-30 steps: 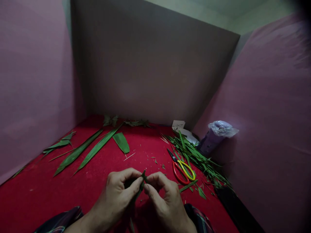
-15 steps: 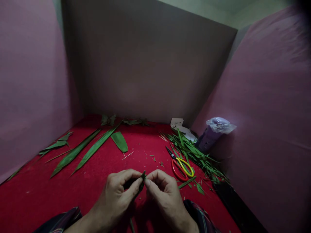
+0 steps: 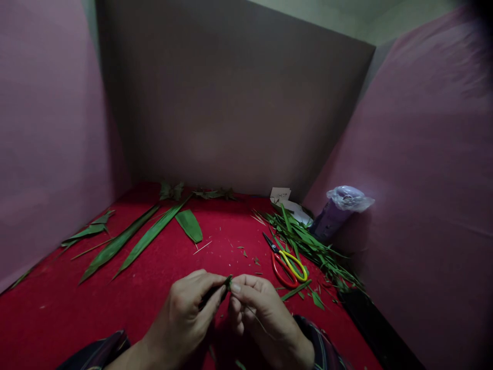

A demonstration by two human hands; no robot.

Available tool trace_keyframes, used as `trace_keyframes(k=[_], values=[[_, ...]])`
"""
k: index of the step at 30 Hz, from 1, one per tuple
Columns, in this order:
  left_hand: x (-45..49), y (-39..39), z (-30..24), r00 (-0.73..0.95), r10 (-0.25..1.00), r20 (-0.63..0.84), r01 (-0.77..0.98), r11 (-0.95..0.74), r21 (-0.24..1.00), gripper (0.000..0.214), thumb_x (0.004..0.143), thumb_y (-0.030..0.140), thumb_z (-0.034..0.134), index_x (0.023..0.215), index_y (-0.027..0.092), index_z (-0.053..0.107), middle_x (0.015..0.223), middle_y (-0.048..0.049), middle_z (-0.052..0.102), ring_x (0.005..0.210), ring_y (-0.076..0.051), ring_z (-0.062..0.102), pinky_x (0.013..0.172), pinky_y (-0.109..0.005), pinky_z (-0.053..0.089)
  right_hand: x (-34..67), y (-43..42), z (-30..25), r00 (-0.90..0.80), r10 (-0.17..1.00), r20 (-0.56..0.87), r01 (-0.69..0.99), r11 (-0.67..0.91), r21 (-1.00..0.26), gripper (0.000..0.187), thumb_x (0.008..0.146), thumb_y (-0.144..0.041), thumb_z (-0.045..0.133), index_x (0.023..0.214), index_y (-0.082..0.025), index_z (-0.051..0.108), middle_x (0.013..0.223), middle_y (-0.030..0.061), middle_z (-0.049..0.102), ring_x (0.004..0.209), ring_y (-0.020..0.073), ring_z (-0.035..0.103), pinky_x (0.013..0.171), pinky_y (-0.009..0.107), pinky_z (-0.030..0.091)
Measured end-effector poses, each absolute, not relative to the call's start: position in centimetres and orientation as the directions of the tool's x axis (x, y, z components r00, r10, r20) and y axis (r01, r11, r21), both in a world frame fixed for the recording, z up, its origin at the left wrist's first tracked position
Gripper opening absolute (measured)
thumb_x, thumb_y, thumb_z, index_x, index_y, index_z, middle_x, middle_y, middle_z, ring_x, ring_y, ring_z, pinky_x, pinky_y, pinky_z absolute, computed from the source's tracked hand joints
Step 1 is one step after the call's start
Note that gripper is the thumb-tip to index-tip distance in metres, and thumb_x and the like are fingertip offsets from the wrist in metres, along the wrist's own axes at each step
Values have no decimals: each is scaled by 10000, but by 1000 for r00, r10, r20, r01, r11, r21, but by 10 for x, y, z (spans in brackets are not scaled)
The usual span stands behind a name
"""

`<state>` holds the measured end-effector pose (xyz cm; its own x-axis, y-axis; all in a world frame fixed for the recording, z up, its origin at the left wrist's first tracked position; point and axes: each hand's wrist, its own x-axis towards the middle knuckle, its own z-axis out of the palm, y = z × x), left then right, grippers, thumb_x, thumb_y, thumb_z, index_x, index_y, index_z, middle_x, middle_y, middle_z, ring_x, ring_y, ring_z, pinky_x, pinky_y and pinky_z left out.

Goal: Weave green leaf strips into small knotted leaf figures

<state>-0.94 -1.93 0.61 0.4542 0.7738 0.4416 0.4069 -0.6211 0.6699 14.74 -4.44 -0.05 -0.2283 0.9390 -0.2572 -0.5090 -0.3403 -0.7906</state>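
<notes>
A small folded piece of green leaf (image 3: 228,282) is pinched between the thumb and forefinger of my left hand (image 3: 188,306), its tip poking up past the fingers. My right hand (image 3: 262,308) presses thumb and forefinger together against the right side of that tip. A thin pale strand (image 3: 259,319) trails from under the right fingers across the palm. Most of the leaf piece is hidden by the left fingers. Scissors (image 3: 287,264) with one red and one yellow handle lie to the right, beyond my right hand.
Long leaves (image 3: 148,246) and a cut leaf piece (image 3: 189,226) lie left of centre. A thin stick (image 3: 202,247) is near them. To the right are a heap of leaf strips (image 3: 308,239), a purple container (image 3: 333,216) with plastic, and a black object (image 3: 377,324). Partitions surround the red cloth (image 3: 77,313).
My right hand has turned a little, its lower fingers now showing and a strand visible at the palm. The leaf tip has tilted to the right between the fingers.
</notes>
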Motion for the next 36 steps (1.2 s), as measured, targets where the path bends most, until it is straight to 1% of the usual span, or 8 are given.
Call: trace_keyframes(k=[8, 12, 16, 18, 20, 26, 31, 36], values=[[-10, -15, 0, 537, 572, 620, 357, -820, 448, 182, 864, 97, 478, 882, 148, 652, 667, -40, 672, 577, -165, 572, 541, -262, 438, 150, -41, 2, -401, 853, -334, -643, -522, -561, 188, 659, -190, 748, 728, -94, 602, 574, -38, 569, 444, 24, 513, 460, 125, 422], [-10, -16, 2, 510, 660, 551, 418, -751, 512, 180, 838, 125, 502, 797, 134, 678, 637, -48, 660, 575, -169, 565, 547, -269, 421, 149, -41, -3, -433, 843, -319, -654, -537, -533, 148, 697, -176, 718, 753, -77, 623, 602, -22, 589, 475, 31, 546, 475, 122, 442], [-8, -14, 9, 365, 924, 113, 302, -232, 925, 150, 781, 200, 569, 683, 150, 672, 612, -21, 656, 580, -150, 567, 565, -248, 413, 147, -43, -3, -370, 890, -265, -674, -454, -582, 193, 691, -173, 710, 826, -48, 654, 640, 29, 648, 510, 69, 583, 482, 156, 464], [-7, -11, 12, 319, 936, -148, 141, 108, 984, 127, 717, 231, 637, 621, 148, 642, 542, 22, 597, 527, -113, 503, 523, -219, 373, 148, -43, 0, -322, 921, -220, -687, -387, -615, 245, 682, -172, 708, 880, -36, 661, 649, 50, 670, 521, 92, 593, 481, 180, 469], [-8, -8, 15, 304, 925, -226, 85, 210, 974, 153, 649, 243, 686, 573, 141, 600, 496, 53, 531, 486, -87, 433, 483, -204, 325, 149, -43, 2, -272, 944, -187, -662, -325, -676, 275, 690, -188, 701, 915, -36, 661, 660, 58, 677, 530, 100, 589, 480, 191, 464], [-10, -3, 18, 327, 889, -322, 43, 326, 944, 171, 611, 275, 687, 608, 156, 565, 428, 85, 461, 410, -71, 359, 424, -196, 250, 155, -41, 3, -8, 997, -76, -266, -75, -961, 234, 769, -323, 631, 897, -128, 620, 610, -1, 611, 489, 88, 480, 439, 198, 367], [-10, -6, 20, 348, 878, -329, 18, 345, 938, 172, 603, 265, 693, 597, 157, 559, 431, 85, 466, 411, -66, 360, 425, -193, 252, 153, -45, 3, 74, 989, 127, -23, 129, -991, 95, 727, -182, 674, 814, -165, 641, 784, 4, 607, 700, 124, 517, 664, 248, 403], [-7, -7, 18, 376, 864, -333, 25, 350, 936, 180, 591, 259, 711, 575, 150, 569, 426, 90, 452, 399, -61, 356, 413, -193, 247, 151, -49, 4, 8, 966, 260, 277, 247, -929, 15, 775, -164, 606, 773, -178, 602, 748, -13, 570, 679, 130, 495, 643, 259, 388]])
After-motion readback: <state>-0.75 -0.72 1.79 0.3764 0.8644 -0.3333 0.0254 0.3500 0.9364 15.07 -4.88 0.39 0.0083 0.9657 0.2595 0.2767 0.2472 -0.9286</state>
